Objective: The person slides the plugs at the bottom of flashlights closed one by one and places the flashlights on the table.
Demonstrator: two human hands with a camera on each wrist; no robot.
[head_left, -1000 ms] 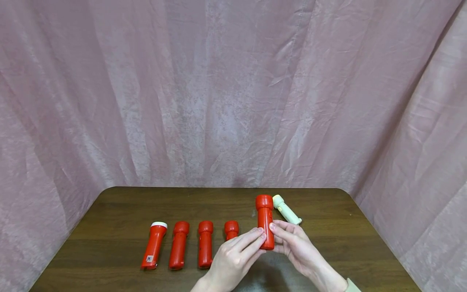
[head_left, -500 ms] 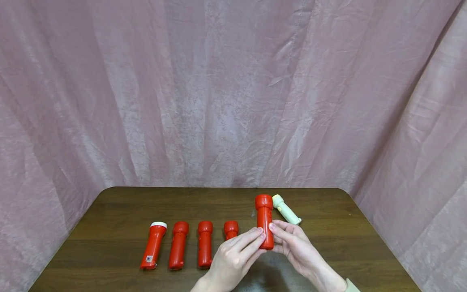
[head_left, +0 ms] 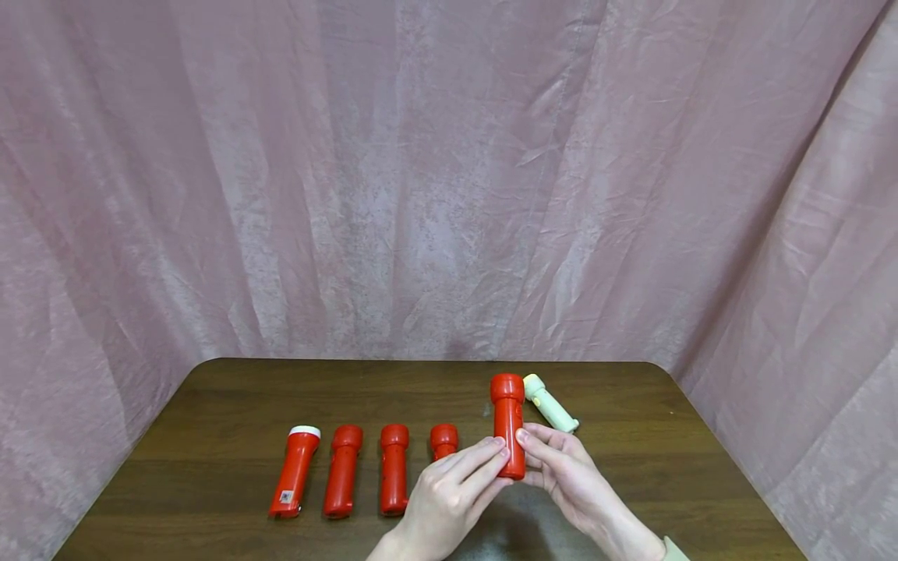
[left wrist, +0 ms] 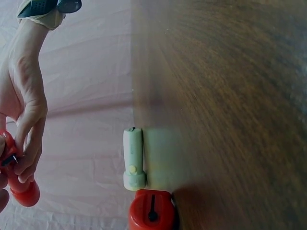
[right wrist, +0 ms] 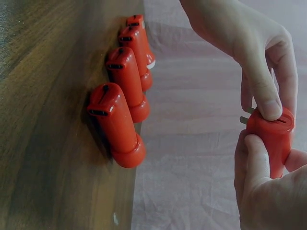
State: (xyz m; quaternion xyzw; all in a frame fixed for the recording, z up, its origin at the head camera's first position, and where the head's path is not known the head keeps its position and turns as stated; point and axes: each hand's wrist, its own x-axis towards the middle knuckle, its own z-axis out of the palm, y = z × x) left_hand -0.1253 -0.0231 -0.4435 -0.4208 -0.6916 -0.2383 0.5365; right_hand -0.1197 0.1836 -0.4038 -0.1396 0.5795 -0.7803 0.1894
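Both hands hold a red flashlight (head_left: 508,421) above the table, its wide head pointing away from me. My left hand (head_left: 449,495) grips the lower end from the left, its fingers lying along the body. In the right wrist view the left thumb (right wrist: 268,108) presses on the flashlight's end face, beside two metal plug prongs (right wrist: 245,119) that stick out. My right hand (head_left: 564,475) holds the body from the right, with the thumb on its side. The flashlight's underside is hidden by the fingers.
A row of red flashlights lies left of the hands: one with a white rim (head_left: 295,471), two plain ones (head_left: 343,471) and one partly behind the left hand (head_left: 444,441). A pale green flashlight (head_left: 552,403) lies behind the right hand on the wooden table (head_left: 245,397). Pink curtains (head_left: 435,195) surround it.
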